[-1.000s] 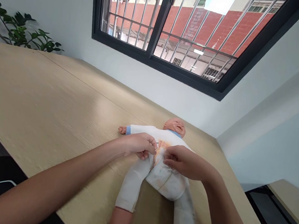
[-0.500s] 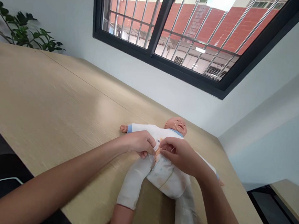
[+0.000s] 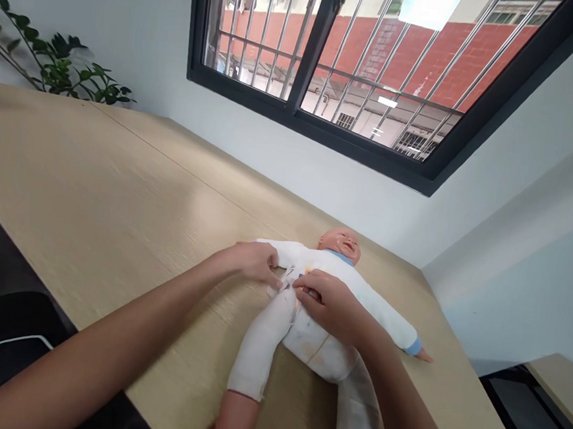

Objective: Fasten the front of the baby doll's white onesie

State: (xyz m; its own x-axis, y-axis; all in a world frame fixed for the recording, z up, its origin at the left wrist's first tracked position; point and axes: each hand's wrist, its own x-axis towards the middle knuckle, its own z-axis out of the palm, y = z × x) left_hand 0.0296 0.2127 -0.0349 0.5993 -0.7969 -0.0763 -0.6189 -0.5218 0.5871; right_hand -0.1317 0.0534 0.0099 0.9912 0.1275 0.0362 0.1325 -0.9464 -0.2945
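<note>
A baby doll [image 3: 341, 245] lies on its back on the table, dressed in a white long-sleeved top with blue collar and cuffs [image 3: 412, 343] and white trousers [image 3: 258, 351]. My left hand [image 3: 260, 264] rests at the side of the doll's waist, thumb apart from the fingers and touching bunched white cloth. Beside it, my right hand [image 3: 327, 300] pinches the white cloth [image 3: 288, 282] at the waist; its fingertips partly hide what they grip. Orange and blue marks show on the cloth near those fingers. The trouser leg on the left ends above a bare doll leg [image 3: 238, 412].
The wooden table [image 3: 120, 181] runs along a pale wall with a dark-framed window [image 3: 294, 113] above. A leafy plant [image 3: 79, 76] stands past the far left edge. At lower right is another surface with a dark frame [image 3: 529, 405].
My left hand has shifted slightly left and up, its fingers spreading. My right hand has moved a little left and closed on the cloth. More of the doll's right-side sleeve shows.
</note>
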